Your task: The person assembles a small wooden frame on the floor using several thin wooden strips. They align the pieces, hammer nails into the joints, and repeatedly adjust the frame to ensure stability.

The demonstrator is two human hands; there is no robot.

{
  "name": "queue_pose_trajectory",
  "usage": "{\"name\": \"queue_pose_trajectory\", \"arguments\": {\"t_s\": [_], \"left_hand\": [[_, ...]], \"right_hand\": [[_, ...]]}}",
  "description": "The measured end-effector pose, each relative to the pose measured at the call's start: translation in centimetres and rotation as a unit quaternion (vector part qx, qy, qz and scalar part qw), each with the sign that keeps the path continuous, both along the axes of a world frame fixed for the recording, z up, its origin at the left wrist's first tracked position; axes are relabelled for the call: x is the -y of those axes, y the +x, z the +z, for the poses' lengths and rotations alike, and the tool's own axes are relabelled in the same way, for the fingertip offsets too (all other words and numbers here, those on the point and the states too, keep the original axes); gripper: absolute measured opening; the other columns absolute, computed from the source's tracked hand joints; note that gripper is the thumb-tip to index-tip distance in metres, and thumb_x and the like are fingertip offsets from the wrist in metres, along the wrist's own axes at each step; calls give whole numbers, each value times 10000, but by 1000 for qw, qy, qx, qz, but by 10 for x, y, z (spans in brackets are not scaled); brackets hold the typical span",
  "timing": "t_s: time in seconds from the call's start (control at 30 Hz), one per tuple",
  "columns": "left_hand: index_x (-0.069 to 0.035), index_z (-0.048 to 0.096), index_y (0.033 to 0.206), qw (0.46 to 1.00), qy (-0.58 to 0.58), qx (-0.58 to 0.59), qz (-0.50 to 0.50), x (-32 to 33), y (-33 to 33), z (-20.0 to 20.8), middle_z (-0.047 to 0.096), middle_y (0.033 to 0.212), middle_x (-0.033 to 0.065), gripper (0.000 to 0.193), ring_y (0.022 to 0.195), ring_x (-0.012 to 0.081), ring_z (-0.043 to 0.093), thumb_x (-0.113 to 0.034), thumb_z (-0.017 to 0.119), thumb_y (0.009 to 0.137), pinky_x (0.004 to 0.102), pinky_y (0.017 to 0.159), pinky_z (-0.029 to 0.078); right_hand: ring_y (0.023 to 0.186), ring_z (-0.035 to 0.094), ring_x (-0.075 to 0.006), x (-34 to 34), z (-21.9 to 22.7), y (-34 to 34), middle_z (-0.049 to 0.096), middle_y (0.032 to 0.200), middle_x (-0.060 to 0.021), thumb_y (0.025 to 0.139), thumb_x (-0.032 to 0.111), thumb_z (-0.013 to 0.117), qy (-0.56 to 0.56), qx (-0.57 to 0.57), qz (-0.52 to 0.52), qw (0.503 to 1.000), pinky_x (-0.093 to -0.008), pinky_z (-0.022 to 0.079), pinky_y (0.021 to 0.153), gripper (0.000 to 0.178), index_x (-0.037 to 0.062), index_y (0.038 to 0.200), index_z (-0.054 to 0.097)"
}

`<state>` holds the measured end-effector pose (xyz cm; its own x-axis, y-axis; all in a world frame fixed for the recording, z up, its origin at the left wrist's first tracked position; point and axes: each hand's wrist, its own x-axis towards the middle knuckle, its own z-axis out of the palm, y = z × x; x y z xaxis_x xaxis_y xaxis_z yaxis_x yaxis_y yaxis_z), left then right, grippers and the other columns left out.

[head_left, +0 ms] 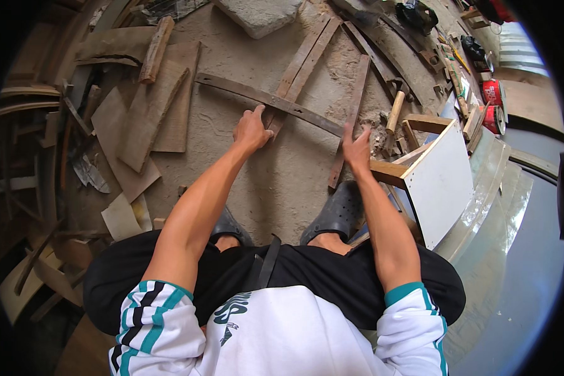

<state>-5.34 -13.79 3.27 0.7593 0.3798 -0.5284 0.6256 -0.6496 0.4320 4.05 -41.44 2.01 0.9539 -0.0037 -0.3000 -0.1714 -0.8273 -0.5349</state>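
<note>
Dark wooden slats lie on the dusty ground before me. A long crosswise slat (244,93) rests over the lower part of a pair of slanting slats (306,61). My left hand (252,131) is closed at the lower end of that pair, its fingertips against the crosswise slat's near edge. On the right, my right hand (357,150) grips a single slanting slat (359,84), its thumb by the right end of the crosswise slat. The undersides of both grips are hidden. Just right of that hand lies a hammer (395,113) with a light wooden handle.
A white-panelled wooden box frame (442,182) stands beside my right forearm. Scrap boards (150,119) pile up on the left. A stone slab (260,15) sits at the far side. Red cans (493,94) and offcuts line the right. My dark clogs (335,210) flank the near ground.
</note>
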Motion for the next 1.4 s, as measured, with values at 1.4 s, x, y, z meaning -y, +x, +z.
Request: {"name": "queue_pose_trajectory", "arguments": {"t_s": [1.4], "left_hand": [[-155, 424, 1430, 999, -26, 9, 30, 5, -4, 1, 478, 1307, 183, 709, 1265, 372, 472, -239, 746, 804, 506, 1019, 458]], "right_hand": [[938, 627, -320, -93, 5, 26, 628, 1024, -96, 778, 302, 799, 37, 204, 437, 875, -411, 514, 779, 419, 70, 1087, 637]]}}
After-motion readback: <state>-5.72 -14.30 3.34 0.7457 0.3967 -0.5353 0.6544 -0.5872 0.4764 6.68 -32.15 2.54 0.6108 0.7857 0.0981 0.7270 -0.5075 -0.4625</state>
